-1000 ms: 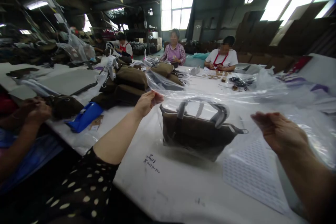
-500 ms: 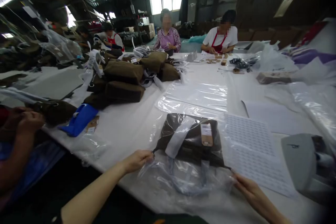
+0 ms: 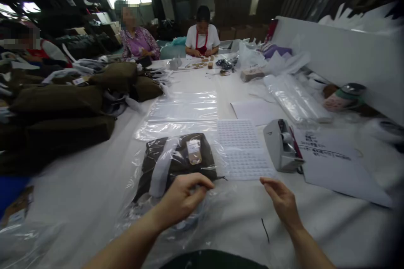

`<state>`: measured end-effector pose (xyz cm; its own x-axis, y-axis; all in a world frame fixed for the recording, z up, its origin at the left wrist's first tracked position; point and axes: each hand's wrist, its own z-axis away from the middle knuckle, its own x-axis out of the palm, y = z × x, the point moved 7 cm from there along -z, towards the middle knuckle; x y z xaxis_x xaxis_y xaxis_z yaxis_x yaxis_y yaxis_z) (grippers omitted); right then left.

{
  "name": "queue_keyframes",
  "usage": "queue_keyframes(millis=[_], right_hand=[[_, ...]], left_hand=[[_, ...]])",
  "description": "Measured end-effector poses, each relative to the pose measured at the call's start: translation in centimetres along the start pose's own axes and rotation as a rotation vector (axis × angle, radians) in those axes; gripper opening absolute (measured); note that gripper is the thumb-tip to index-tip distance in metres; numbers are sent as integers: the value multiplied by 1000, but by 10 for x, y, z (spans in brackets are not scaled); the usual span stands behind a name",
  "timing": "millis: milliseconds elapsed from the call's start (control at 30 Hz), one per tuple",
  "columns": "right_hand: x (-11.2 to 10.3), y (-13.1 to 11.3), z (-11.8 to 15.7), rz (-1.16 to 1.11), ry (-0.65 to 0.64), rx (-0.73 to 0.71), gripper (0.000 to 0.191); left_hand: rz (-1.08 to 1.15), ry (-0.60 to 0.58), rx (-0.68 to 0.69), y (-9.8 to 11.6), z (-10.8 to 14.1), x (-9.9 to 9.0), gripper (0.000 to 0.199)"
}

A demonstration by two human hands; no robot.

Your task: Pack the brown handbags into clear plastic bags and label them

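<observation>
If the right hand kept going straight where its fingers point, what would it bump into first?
Probably the sheet of small labels, just past the fingertips of the right hand, though depth is hard to judge.

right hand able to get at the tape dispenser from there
Probably yes: the right hand sits just in front of the tape dispenser and nothing stands between them. The sheet of labels lies off to the dispenser's left, out of the way.
</observation>
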<state>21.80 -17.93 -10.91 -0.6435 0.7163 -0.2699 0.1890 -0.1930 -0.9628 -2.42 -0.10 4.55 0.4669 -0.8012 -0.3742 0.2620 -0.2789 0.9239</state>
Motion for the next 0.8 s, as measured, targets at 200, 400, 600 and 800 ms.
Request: queue_keyframes(millis=[200, 400, 600, 800], right_hand=[[-26, 22, -7, 283, 11, -92, 29], [-12, 6, -27, 359, -24, -247, 26], [-7, 5, -63, 376, 3, -212, 24], [-6, 17, -75, 379, 110, -154, 22]], left_hand=[[-105, -48, -175, -43, -133, 114, 28], [-447, -116, -261, -81, -222, 121, 51], [-643, -386, -295, -95, -247, 148, 43], [-654, -542, -280, -93, -260, 171, 56]])
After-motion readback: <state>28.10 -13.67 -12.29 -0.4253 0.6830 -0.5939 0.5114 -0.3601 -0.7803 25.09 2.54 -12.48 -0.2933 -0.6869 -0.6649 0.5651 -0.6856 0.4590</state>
